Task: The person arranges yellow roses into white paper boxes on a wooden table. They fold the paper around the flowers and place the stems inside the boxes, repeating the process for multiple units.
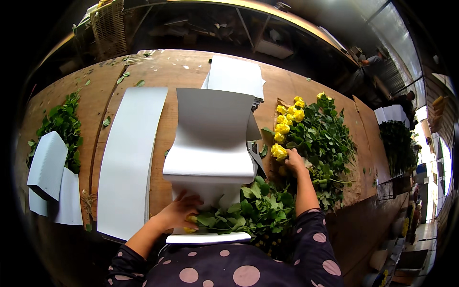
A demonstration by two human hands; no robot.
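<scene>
My left hand [184, 211] lies over the lower part of a curved white paper sheet [211, 154], its fingers spread beside a yellow rose [190, 224]. Green rose foliage [258, 206] lies across the sheet to its right. My right hand [296, 160] is at a yellow rose head [279, 152] at the near left edge of a pile of yellow roses with leafy stems [322, 132]; the fingertips are partly hidden behind leaves. The pile rests on brown paper [353, 179]. In front of my body is a white rolled sheet edge [208, 238].
A stack of white sheets [235, 73] lies at the back of the wooden table [161, 68]. Long white sheets [131, 161] lie left of centre. Farther left a wrapped bundle [48, 165] shows green foliage. People stand at the far right near another leafy bundle [398, 147].
</scene>
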